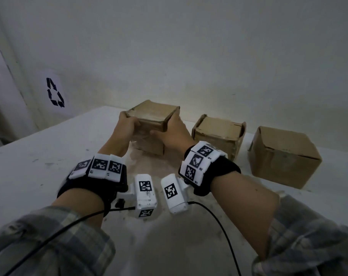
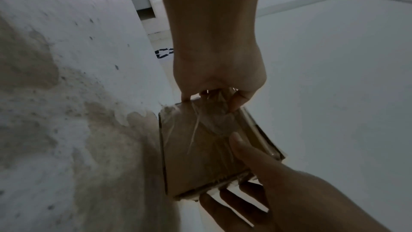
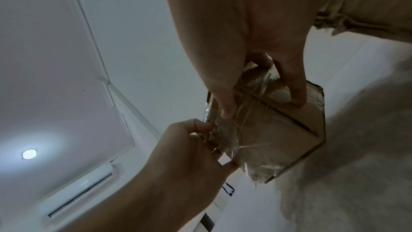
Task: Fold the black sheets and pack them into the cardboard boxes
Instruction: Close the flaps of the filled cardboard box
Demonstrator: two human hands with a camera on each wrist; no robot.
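Head view: two forearms in plaid sleeves (image 1: pixel 308 242) reach forward over a stained white table (image 1: pixel 39 166). Both hands hold one small cardboard box (image 1: pixel 152 116), raised off the table near the far wall. The left hand (image 1: pixel 125 126) grips the box's left side, fingers curled round its edge. The right hand (image 1: pixel 174 132) clasps the right side, thumb across the near face and fingers up the side wall. Clear tape covers parts of the box.

Two more boxes stand on the table to the right: a middle box (image 1: pixel 219 134), just beside the right wrist, and a far-right box (image 1: pixel 282 156), set apart from it. Both look closed. No black sheets can be seen in any view.

Left wrist view: the left hand (image 2: pixel 218 70) pinches crinkled tape at one edge of the box (image 2: pixel 200 156), while the right hand (image 2: pixel 278 191) supports it with spread fingers.

Right wrist view: the right hand (image 3: pixel 245 33) has two fingers pressed on the box (image 3: pixel 278 133); the left hand (image 3: pixel 185 156) pinches its taped corner.

A recycling sign (image 1: pixel 55 92) hangs on the left wall.
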